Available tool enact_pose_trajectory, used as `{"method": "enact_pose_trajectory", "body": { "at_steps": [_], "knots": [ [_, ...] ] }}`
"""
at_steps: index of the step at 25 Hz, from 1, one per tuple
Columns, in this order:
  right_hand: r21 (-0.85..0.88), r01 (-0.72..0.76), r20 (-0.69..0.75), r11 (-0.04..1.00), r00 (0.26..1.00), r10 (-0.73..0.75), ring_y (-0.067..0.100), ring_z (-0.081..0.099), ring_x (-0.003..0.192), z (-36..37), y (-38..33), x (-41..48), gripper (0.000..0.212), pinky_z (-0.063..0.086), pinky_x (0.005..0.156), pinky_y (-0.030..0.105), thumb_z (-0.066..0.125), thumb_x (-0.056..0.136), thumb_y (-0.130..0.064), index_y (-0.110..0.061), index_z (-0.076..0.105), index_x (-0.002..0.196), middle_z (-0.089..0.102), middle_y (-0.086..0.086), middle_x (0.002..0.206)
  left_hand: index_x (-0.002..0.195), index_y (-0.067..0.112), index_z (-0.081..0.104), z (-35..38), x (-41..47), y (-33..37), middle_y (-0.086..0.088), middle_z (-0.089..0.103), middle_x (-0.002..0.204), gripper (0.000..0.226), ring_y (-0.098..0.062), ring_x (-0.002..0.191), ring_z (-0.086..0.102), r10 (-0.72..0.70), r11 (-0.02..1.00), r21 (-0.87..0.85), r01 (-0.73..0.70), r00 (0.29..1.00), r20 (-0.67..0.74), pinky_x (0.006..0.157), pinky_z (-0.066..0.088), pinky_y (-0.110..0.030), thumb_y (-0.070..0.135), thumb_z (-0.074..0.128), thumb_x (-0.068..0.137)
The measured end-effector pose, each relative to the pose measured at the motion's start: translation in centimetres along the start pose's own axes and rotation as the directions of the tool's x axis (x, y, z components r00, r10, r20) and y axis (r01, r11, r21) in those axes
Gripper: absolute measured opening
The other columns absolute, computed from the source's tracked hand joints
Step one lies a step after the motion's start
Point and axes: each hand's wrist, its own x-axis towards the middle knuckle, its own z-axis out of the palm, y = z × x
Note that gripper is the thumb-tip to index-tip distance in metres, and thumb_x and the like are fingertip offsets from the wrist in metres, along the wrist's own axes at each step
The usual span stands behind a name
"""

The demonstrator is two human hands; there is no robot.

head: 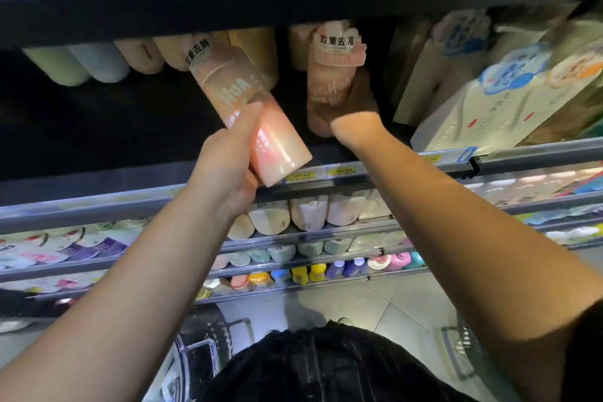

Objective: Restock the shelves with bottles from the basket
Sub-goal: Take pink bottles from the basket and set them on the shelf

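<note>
Inside shelf (107,137), bottle (328,88) in right hand (357,111)

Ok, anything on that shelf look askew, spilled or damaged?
No spill or damage shows. The tilted pink bottle in the left hand has its base out past the shelf lip, not yet placed; the right hand holds a second bottle inside. The cream packs at right lean.
</note>
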Motion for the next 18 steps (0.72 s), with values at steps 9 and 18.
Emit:
{"method": "enact_pose_trajectory", "body": {
  "at_steps": [9,18],
  "knots": [
    [0.139,0.212,-0.221,0.967,0.959,-0.178,0.028,0.049,0.127,0.0,0.2,5.0,0.097,0.042,0.105,0.047,0.083,0.062,-0.048,-0.020,0.036,0.142,0.051,0.004,0.138,0.111,0.013,0.060,0.8,0.7,-0.7,-0.007,0.074,0.100,0.026,-0.021,0.091,0.072,-0.024,0.997,-0.068,0.027,0.999,0.048,0.084,0.057,-0.052,0.030,0.066,0.091],
    [0.167,0.188,-0.340,0.968,0.933,-0.123,0.026,0.055,0.119,0.2,-0.5,7.8,0.075,0.041,0.084,0.028,0.079,0.074,-0.037,-0.019,0.044,0.139,0.057,0.005,0.132,0.100,0.009,0.061,0.2,2.4,-0.3,-0.010,0.071,0.095,0.012,-0.023,0.090,0.071,0.049,0.997,-0.061,-0.045,0.996,0.077,0.088,0.056,-0.050,0.020,0.060,0.096]
  ]
}}
